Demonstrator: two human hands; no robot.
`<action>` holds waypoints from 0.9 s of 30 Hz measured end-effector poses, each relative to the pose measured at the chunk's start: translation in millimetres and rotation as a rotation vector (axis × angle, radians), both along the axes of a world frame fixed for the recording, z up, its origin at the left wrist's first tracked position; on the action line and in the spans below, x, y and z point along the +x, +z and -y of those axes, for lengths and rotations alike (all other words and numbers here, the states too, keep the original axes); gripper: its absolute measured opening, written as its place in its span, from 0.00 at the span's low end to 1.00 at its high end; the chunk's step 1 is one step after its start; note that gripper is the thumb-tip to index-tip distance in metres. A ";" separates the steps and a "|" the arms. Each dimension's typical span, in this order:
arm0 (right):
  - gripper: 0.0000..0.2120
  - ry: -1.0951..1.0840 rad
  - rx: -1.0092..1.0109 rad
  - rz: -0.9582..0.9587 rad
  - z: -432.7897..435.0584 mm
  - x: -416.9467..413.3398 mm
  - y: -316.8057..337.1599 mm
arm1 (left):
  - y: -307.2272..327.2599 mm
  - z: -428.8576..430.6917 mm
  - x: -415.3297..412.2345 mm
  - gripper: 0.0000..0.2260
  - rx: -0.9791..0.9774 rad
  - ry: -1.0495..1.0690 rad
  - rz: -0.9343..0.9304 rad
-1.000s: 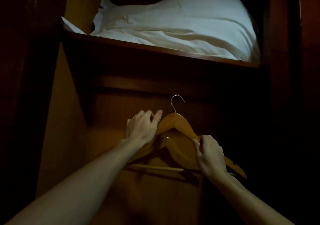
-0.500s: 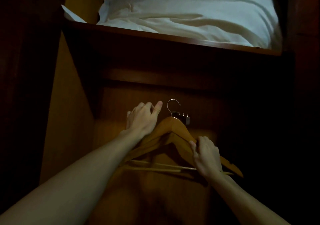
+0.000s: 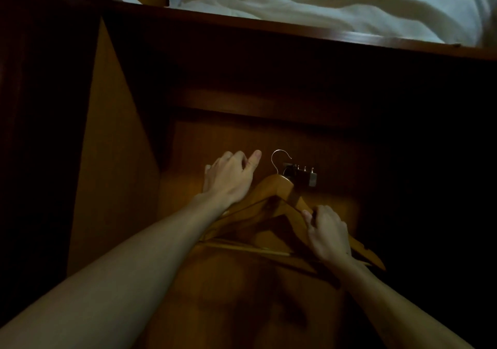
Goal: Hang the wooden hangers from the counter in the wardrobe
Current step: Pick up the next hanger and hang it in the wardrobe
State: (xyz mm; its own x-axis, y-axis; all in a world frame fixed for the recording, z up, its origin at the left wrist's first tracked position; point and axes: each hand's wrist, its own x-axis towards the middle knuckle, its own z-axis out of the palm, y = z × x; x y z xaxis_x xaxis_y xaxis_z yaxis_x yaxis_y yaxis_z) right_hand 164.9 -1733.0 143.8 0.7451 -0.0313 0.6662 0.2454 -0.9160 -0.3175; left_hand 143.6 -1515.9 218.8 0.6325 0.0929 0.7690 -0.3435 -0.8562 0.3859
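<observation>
Wooden hangers [image 3: 279, 187] | right hand [image 3: 328, 233] grips — left hand [image 3: 228, 179] outstretched, thumb extended

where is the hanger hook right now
Head view, centre: the hook of the wooden hangers stands between the thumb of the left hand and a small metal fitting on the back panel.

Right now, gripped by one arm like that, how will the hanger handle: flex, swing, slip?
The hanger probably stays stiff: thick wooden arms. Likely light: the right hand grips just one arm. Smooth finish may slip a little; the thin wire hook could let it swing once hung.
</observation>
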 end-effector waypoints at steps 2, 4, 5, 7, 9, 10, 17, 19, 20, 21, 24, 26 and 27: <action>0.15 -0.010 0.005 -0.003 0.5 7.6 0.8 | -3.0 -1.7 8.1 0.27 -0.001 -0.008 -0.006; 0.14 -0.013 0.015 -0.003 1.5 15.2 2.1 | -5.3 -3.0 17.1 0.27 -0.004 -0.008 -0.012; 0.14 -0.012 0.025 -0.006 2.1 19.1 2.7 | -5.9 -3.5 22.1 0.27 -0.005 -0.007 -0.015; 0.13 -0.011 0.048 -0.014 4.3 25.2 3.5 | -6.5 -4.3 29.6 0.27 -0.009 -0.008 -0.019; 0.13 -0.018 0.054 -0.021 6.8 32.7 3.3 | -5.8 -5.8 36.2 0.27 -0.018 -0.011 -0.017; 0.13 -0.024 0.057 -0.026 8.6 36.0 2.8 | -5.7 -6.4 38.7 0.26 -0.020 -0.015 -0.017; 0.09 -0.032 0.099 -0.049 18.8 52.8 -6.8 | -8.7 -10.1 50.5 0.24 -0.029 -0.018 -0.016; 0.09 -0.031 0.111 -0.047 21.0 55.1 -9.0 | -8.3 -11.9 52.5 0.26 -0.024 -0.012 -0.010; 0.09 -0.029 0.115 -0.049 22.2 55.7 -9.7 | -8.1 -12.4 53.0 0.27 -0.022 -0.008 -0.009; 0.09 -0.026 0.120 -0.054 23.0 56.2 -10.4 | -7.9 -12.8 53.2 0.27 -0.020 -0.006 -0.011; 0.09 -0.033 0.116 -0.082 26.0 57.8 -13.0 | -8.9 -12.7 54.3 0.27 -0.015 -0.007 -0.016; 0.09 -0.036 0.110 -0.086 27.8 58.1 -15.7 | -9.9 -12.3 54.3 0.27 -0.013 -0.003 -0.011; 0.09 -0.036 0.110 -0.086 28.8 58.0 -17.3 | -10.4 -12.1 54.1 0.27 -0.011 -0.001 -0.010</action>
State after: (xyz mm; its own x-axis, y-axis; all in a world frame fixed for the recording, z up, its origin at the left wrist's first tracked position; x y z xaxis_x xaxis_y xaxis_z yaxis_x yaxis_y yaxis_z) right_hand 223.0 -1761.7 126.5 0.7966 -0.1281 0.5908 0.1804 -0.8823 -0.4347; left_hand 197.7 -1503.8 208.5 0.6405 0.1002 0.7614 -0.3407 -0.8515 0.3986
